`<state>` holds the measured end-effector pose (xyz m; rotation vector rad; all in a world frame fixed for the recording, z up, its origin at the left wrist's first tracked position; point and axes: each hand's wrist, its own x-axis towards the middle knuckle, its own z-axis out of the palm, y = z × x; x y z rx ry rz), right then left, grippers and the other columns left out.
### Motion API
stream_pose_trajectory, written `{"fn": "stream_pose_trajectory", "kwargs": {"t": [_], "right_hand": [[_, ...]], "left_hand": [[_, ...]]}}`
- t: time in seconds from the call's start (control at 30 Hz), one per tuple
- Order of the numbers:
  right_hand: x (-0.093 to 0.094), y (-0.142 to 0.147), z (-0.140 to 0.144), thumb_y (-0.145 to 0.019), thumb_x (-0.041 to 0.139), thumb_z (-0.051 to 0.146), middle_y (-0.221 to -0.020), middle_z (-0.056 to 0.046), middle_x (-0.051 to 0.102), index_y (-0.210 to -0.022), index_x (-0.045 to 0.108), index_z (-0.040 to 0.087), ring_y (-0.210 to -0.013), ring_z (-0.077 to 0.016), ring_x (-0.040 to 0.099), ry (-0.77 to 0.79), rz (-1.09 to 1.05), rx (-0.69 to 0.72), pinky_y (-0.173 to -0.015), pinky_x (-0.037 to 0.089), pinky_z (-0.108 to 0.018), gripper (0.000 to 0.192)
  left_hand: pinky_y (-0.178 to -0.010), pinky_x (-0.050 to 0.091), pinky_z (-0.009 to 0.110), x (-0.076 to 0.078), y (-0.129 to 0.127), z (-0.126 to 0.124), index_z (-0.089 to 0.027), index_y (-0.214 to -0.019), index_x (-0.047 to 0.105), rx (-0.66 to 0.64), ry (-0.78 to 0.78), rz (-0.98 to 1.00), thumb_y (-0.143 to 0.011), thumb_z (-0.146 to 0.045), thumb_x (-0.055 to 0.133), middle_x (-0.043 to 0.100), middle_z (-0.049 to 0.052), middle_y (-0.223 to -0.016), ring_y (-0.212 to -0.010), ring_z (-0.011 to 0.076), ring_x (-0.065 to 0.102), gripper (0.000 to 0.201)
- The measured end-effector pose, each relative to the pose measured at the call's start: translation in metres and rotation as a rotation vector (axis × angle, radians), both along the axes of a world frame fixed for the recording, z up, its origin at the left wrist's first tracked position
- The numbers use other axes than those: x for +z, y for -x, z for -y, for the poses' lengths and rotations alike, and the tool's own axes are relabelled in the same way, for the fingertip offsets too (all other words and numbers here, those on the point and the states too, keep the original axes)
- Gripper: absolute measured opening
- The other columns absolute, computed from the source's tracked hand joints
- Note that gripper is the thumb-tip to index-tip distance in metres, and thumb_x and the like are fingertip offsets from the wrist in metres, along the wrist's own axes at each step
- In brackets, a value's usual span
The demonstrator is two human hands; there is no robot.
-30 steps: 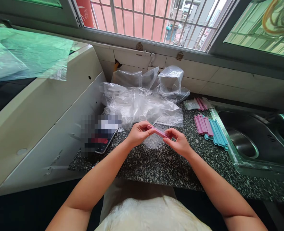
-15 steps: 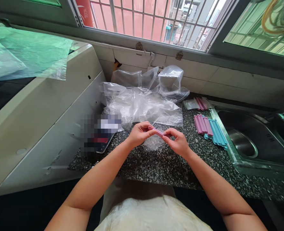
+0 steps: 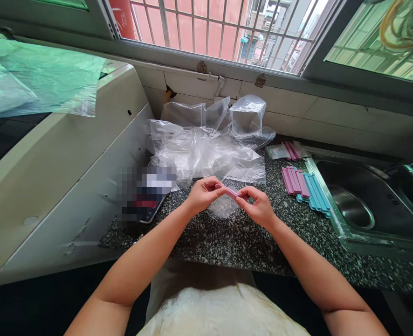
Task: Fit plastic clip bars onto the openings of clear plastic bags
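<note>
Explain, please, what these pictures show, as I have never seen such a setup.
There is no machine: you see a person's bare left hand and bare right hand, each picture coming from one camera worn on the head, looking forward and down. Together they hold a slim pink plastic strip, with some clear plastic showing below it. On the speckled black-and-white stone counter lie crumpled clear plastic bags behind the hands, and, beside the metal sink, rows of pink plastic strips and turquoise plastic strips.
</note>
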<state>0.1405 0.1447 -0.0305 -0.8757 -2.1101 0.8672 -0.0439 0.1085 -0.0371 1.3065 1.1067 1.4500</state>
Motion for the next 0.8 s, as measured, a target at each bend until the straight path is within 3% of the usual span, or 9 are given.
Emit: {"fn": "stream_pose_trajectory", "kwargs": {"t": [0.17, 0.37, 0.63, 0.8], "right_hand": [[0.0, -0.001, 0.0, -0.078, 0.059, 0.028, -0.067, -0.001, 0.058, -0.074, 0.059, 0.018, -0.061, -0.0122, 0.051, -0.033, -0.013, -0.013, -0.057, 0.042, -0.025, 0.01], [0.007, -0.01, -0.004, -0.079, 0.058, 0.03, -0.068, -0.001, 0.058, -0.075, 0.059, 0.019, -0.062, -0.0126, 0.051, -0.048, -0.046, -0.074, -0.058, 0.042, -0.025, 0.012], [0.016, -0.02, -0.009, -0.078, 0.058, 0.03, -0.068, 0.0, 0.056, -0.073, 0.057, 0.018, -0.063, -0.012, 0.049, -0.03, -0.097, -0.151, -0.061, 0.042, -0.025, 0.013], [0.017, -0.022, -0.008, -0.078, 0.058, 0.031, -0.069, 0.0, 0.056, -0.073, 0.058, 0.019, -0.065, -0.0129, 0.05, -0.024, -0.094, -0.165, -0.063, 0.042, -0.026, 0.013]], "left_hand": [[-0.055, 0.031, 0.023, 0.0, 0.0, 0.0, -0.013, -0.065, 0.06, -0.034, 0.044, -0.028, -0.066, -0.044, 0.069, 0.043, -0.004, -0.059, -0.057, 0.0082, 0.038, 0.032], [-0.062, 0.036, 0.025, -0.004, 0.004, -0.001, -0.015, -0.07, 0.066, -0.073, 0.073, -0.278, -0.063, -0.036, 0.072, 0.048, -0.002, -0.065, -0.063, 0.0104, 0.042, 0.023], [-0.055, 0.036, 0.023, -0.013, 0.004, -0.004, -0.014, -0.06, 0.063, -0.129, 0.062, -0.376, -0.073, -0.036, 0.062, 0.046, -0.001, -0.062, -0.057, 0.0093, 0.042, 0.026], [-0.055, 0.035, 0.023, -0.01, 0.001, -0.005, -0.014, -0.055, 0.059, -0.115, -0.008, -0.402, -0.075, -0.037, 0.06, 0.044, -0.002, -0.06, -0.056, 0.0094, 0.041, 0.031]]}}
